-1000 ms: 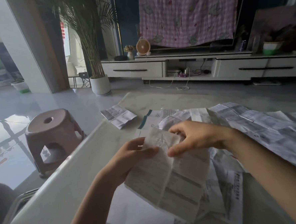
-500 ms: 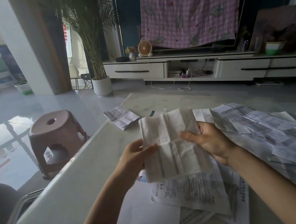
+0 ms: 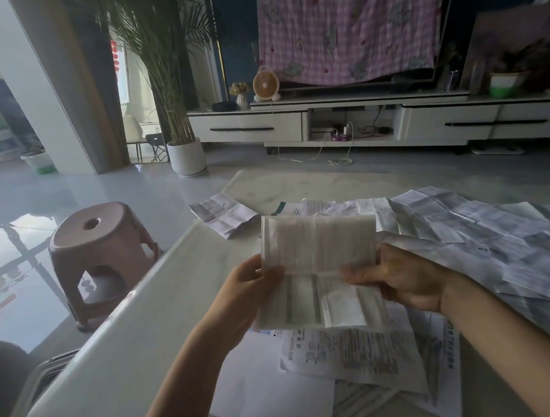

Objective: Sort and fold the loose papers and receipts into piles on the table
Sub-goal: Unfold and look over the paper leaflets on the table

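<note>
Both hands are up over the worktop [image 3: 120, 330] with one creased sheet [image 3: 319, 270] stretched between them. The left hand [image 3: 250, 293] pinches the sheet's left edge, thumb on the front. The right hand [image 3: 400, 278] grips the right side, thumb lying across the printed face near the middle crease. The hands are apart, each clamped on its own edge of that paper. The upper half of the sheet stands up towards the room, blurred, while the lower half hangs down with dark printed bands on it.

The sheet is clear of the worktop, held above a loose spread of papers [image 3: 357, 358] lying flat right below the hands, overlapping each other, print facing up. To the right, a broad drift of unfolded, creased receipts [image 3: 481, 228] covers the worktop out to the edge of view. One folded paper [image 3: 224, 216] lies alone at the far left corner, well apart from the rest.

Beside the worktop, on the glossy floor, stands a pink plastic stool [image 3: 99, 251]. Beyond it, a potted palm [image 3: 184, 149] sits near a low white TV cabinet [image 3: 374, 121].
</note>
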The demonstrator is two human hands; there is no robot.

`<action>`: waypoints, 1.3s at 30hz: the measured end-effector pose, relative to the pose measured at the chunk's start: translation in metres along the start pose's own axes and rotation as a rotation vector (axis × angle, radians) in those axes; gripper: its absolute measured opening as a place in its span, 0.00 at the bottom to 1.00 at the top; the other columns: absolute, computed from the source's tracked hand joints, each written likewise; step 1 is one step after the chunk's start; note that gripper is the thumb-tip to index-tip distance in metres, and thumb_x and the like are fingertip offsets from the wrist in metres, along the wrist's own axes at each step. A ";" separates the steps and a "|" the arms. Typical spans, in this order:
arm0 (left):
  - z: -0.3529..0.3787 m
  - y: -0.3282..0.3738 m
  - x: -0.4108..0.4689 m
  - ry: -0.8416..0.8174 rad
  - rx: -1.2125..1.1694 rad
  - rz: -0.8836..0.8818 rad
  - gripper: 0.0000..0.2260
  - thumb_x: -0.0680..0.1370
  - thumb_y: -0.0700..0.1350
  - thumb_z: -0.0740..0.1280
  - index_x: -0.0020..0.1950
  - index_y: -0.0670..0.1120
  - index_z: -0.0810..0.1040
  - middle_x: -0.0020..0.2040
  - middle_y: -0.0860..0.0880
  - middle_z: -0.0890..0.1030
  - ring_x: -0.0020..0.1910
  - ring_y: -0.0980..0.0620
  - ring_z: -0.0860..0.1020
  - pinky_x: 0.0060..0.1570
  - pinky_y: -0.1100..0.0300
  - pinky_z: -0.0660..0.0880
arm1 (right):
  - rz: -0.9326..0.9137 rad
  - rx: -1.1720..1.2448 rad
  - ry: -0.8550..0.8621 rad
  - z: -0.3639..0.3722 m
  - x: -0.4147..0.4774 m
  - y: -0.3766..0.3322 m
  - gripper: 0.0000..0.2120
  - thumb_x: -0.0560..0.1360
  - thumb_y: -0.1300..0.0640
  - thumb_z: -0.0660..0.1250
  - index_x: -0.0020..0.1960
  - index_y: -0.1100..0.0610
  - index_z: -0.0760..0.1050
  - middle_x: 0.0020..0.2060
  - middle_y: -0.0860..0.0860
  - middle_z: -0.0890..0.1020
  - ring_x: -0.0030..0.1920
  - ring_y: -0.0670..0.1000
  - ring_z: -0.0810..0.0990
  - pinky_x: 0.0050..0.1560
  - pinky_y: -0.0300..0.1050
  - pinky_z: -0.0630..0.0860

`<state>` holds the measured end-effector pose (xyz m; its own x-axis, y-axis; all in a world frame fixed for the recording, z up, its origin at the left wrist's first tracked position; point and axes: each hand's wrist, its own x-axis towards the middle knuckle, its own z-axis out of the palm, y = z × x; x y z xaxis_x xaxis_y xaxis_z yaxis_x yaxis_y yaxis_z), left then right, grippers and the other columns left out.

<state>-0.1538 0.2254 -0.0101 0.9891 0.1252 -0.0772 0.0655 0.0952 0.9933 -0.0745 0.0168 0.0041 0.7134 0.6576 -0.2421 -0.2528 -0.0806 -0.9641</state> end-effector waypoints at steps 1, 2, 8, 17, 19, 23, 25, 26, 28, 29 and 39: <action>-0.001 0.001 0.000 -0.004 0.001 0.010 0.09 0.77 0.33 0.61 0.46 0.42 0.79 0.42 0.44 0.83 0.39 0.51 0.82 0.44 0.55 0.79 | -0.008 -0.007 -0.001 0.000 -0.001 0.000 0.17 0.71 0.70 0.65 0.59 0.60 0.74 0.52 0.58 0.82 0.51 0.52 0.83 0.46 0.41 0.81; -0.002 0.003 -0.002 -0.011 -0.009 0.013 0.11 0.77 0.31 0.60 0.42 0.42 0.79 0.43 0.42 0.83 0.40 0.50 0.82 0.42 0.55 0.80 | -0.021 -0.036 -0.006 0.000 -0.002 0.000 0.15 0.72 0.71 0.64 0.55 0.59 0.77 0.50 0.55 0.84 0.49 0.49 0.83 0.43 0.39 0.80; -0.007 0.008 0.002 0.010 -0.351 -0.093 0.14 0.77 0.36 0.54 0.38 0.40 0.77 0.42 0.39 0.83 0.37 0.45 0.82 0.35 0.56 0.80 | -0.206 -0.224 0.082 0.010 -0.002 0.002 0.29 0.70 0.81 0.52 0.26 0.58 0.81 0.47 0.46 0.85 0.47 0.44 0.83 0.40 0.36 0.78; -0.019 0.004 0.002 0.027 0.068 -0.006 0.09 0.74 0.37 0.68 0.39 0.47 0.85 0.39 0.45 0.83 0.36 0.50 0.81 0.38 0.58 0.79 | -0.146 -0.502 -0.077 0.008 -0.013 -0.010 0.24 0.70 0.79 0.52 0.43 0.59 0.83 0.53 0.39 0.79 0.55 0.41 0.79 0.49 0.35 0.77; -0.021 0.007 0.002 -0.011 0.072 0.014 0.08 0.74 0.37 0.67 0.40 0.46 0.84 0.38 0.46 0.83 0.35 0.51 0.81 0.36 0.60 0.78 | -0.111 -0.427 -0.043 0.004 -0.012 -0.020 0.19 0.71 0.76 0.53 0.44 0.64 0.80 0.51 0.48 0.83 0.51 0.46 0.82 0.49 0.41 0.80; -0.012 0.008 0.000 -0.089 0.156 0.047 0.03 0.73 0.40 0.70 0.44 0.42 0.82 0.39 0.44 0.82 0.37 0.50 0.80 0.38 0.60 0.76 | -0.090 -0.443 -0.041 0.021 0.000 -0.017 0.11 0.75 0.54 0.67 0.56 0.54 0.75 0.44 0.49 0.83 0.43 0.48 0.81 0.45 0.40 0.77; -0.010 0.005 0.002 -0.078 0.189 0.073 0.11 0.69 0.45 0.72 0.46 0.39 0.81 0.39 0.42 0.80 0.38 0.47 0.78 0.39 0.57 0.75 | -0.071 -0.567 -0.087 0.030 0.005 -0.009 0.14 0.72 0.54 0.70 0.55 0.56 0.77 0.47 0.53 0.84 0.47 0.50 0.83 0.47 0.42 0.80; -0.011 0.005 0.003 -0.038 0.165 0.089 0.13 0.68 0.46 0.74 0.46 0.39 0.80 0.38 0.43 0.80 0.38 0.48 0.77 0.39 0.57 0.75 | -0.088 -0.578 -0.077 0.034 0.007 -0.005 0.13 0.72 0.56 0.71 0.54 0.60 0.78 0.48 0.56 0.84 0.48 0.53 0.83 0.49 0.45 0.81; -0.011 0.004 0.003 0.043 0.006 0.070 0.15 0.67 0.47 0.75 0.50 0.41 0.80 0.39 0.46 0.82 0.40 0.48 0.80 0.44 0.56 0.78 | -0.148 -0.488 -0.001 0.036 0.010 0.001 0.12 0.72 0.58 0.70 0.53 0.63 0.79 0.49 0.58 0.84 0.49 0.55 0.83 0.51 0.47 0.80; -0.011 0.003 0.003 0.041 -0.077 0.047 0.18 0.67 0.48 0.75 0.53 0.42 0.79 0.43 0.45 0.83 0.44 0.47 0.81 0.49 0.53 0.79 | -0.174 -0.429 0.041 0.035 0.011 0.004 0.12 0.73 0.59 0.70 0.54 0.63 0.79 0.49 0.59 0.84 0.49 0.54 0.83 0.51 0.47 0.80; -0.012 0.006 0.002 -0.019 0.107 0.035 0.07 0.63 0.44 0.73 0.40 0.49 0.84 0.38 0.47 0.83 0.38 0.51 0.80 0.43 0.57 0.78 | -0.157 -0.474 0.033 0.037 0.009 0.007 0.22 0.76 0.47 0.62 0.52 0.67 0.76 0.41 0.61 0.81 0.40 0.54 0.77 0.43 0.47 0.73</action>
<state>-0.1531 0.2377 -0.0053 0.9933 0.1080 -0.0418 0.0437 -0.0155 0.9989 -0.0937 0.0497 -0.0006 0.7413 0.6655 -0.0864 0.1783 -0.3194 -0.9307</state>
